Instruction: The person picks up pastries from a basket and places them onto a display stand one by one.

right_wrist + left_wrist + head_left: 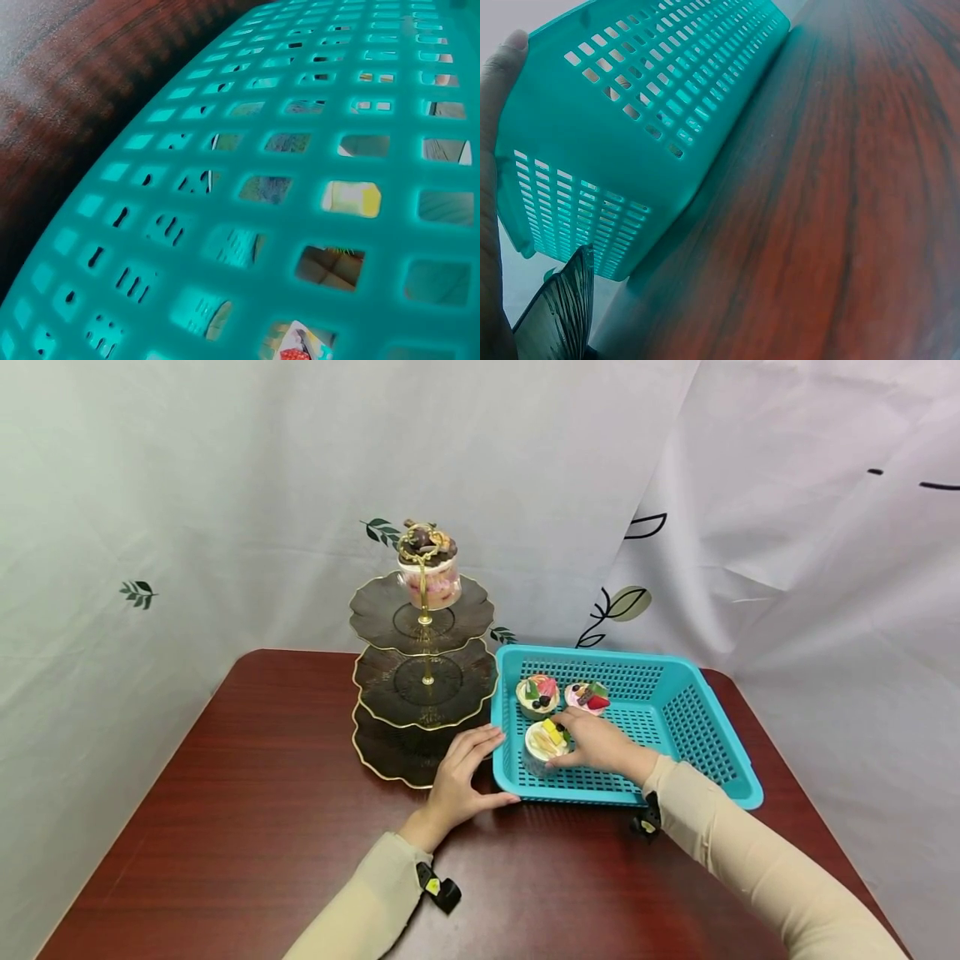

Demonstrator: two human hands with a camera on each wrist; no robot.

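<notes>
My right hand [596, 745] reaches into the turquoise plastic basket [600, 653], its thumb and fingers around a white-cream cupcake [540, 747] topped with a yellow piece. In the right wrist view the basket wall [247, 214] hides most of that hand. My left hand [457, 781] rests against the basket's left end, fingers spread along the rim and thumb by the near corner. Behind the held cupcake sit two more, a cupcake with green and pink toppings [538, 695] and a cupcake with a strawberry [587, 696].
Just left of the basket stands a three-tier dark cake stand [390, 689] with gold edges. On its top tier is a chocolate-topped cup cake [435, 583]. A reddish-brown wooden table [247, 827] carries everything, with a pale patterned curtain [262, 510] behind.
</notes>
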